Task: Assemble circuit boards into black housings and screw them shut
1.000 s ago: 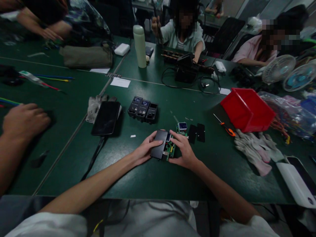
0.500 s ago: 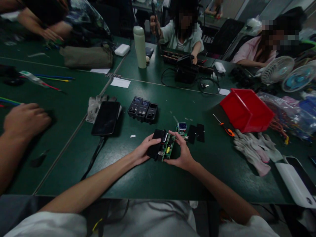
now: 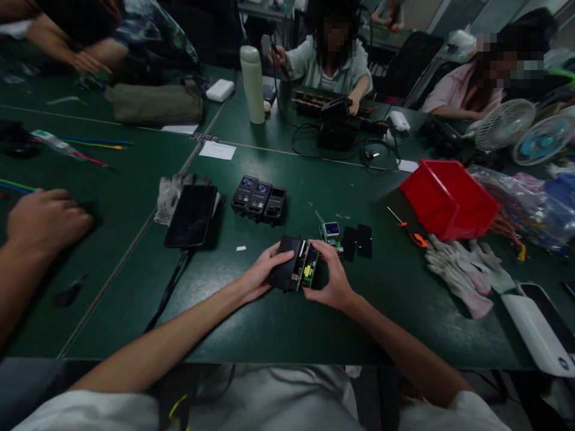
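My left hand (image 3: pixel 261 274) grips a black plastic housing (image 3: pixel 284 263), its thumb lying across the top. At the housing's right side, a green circuit board (image 3: pixel 309 270) with a yellow part sticks out partway. My right hand (image 3: pixel 333 276) pinches that board by its two ends, thumb near me and fingers at the far end. Just beyond lies another small board with a little screen (image 3: pixel 331 230), beside two flat black plates (image 3: pixel 357 242). Farther left, a group of black modules with small displays (image 3: pixel 259 200) sits on the green table (image 3: pixel 215 311).
A phone (image 3: pixel 192 215) on a cable rests over grey gloves (image 3: pixel 167 200) to the left. Right of me are an orange screwdriver (image 3: pixel 412 233), a red bin (image 3: pixel 449 200) and more gloves (image 3: pixel 467 272). A co-worker's fist (image 3: pixel 47 224) rests at far left. A bottle (image 3: pixel 253 87) stands farther back.
The board has moved left, deeper into the black housing, and less of it shows. My right hand has closed in slightly. Across the table, a co-worker's raised hand has lowered.
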The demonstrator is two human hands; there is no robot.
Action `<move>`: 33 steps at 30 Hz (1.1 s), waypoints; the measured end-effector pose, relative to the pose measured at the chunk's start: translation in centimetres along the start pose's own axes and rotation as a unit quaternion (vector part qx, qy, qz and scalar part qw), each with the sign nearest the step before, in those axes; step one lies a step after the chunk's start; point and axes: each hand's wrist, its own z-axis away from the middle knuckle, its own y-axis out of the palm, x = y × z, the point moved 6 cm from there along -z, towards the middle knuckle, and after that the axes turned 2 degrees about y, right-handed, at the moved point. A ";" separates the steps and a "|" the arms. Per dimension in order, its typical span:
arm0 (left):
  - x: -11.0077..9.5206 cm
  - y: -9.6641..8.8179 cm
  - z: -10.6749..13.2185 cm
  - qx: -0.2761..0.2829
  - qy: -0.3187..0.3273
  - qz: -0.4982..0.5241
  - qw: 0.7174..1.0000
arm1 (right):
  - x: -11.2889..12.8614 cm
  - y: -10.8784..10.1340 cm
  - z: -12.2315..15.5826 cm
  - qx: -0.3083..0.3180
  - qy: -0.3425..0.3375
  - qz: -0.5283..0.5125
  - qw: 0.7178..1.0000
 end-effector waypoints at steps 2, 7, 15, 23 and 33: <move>-0.1 0.1 0.1 0.002 0.014 -0.016 1.000 | 0.1 0.0 -0.1 0.002 -0.009 0.014 1.000; -0.2 0.6 0.2 0.019 0.032 -0.048 0.998 | 0.3 0.1 -0.2 0.022 -0.022 0.042 0.999; 0.0 0.4 0.1 0.009 0.026 -0.054 0.998 | 0.1 0.3 -0.2 0.030 -0.013 0.008 0.999; 0.4 0.0 -0.2 0.013 0.006 -0.057 0.998 | 0.3 0.1 -0.2 0.019 -0.029 -0.021 0.999; 0.5 0.9 0.3 0.071 -0.009 -0.059 0.996 | 0.3 0.3 -0.1 0.019 -0.024 -0.061 0.998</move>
